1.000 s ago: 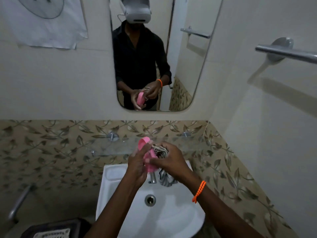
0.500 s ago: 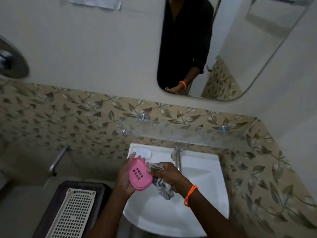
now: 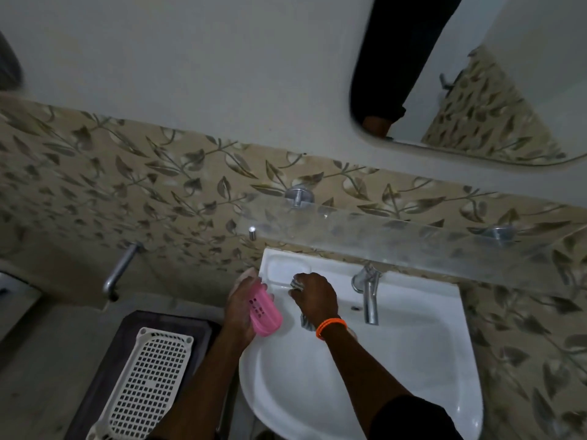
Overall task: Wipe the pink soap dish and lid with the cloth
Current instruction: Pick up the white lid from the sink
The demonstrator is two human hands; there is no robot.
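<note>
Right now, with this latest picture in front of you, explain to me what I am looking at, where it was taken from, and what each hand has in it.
No machine here: a person works with bare hands, filmed by a wide-angle camera on their head, looking down at a white washbasin with a tap. The left hand holds the pink soap dish over the basin's left edge. The right hand, with an orange wristband, grips a striped cloth against the basin's back ledge. A glass shelf and mirror hang above; a white perforated tray lies to the left.
</note>
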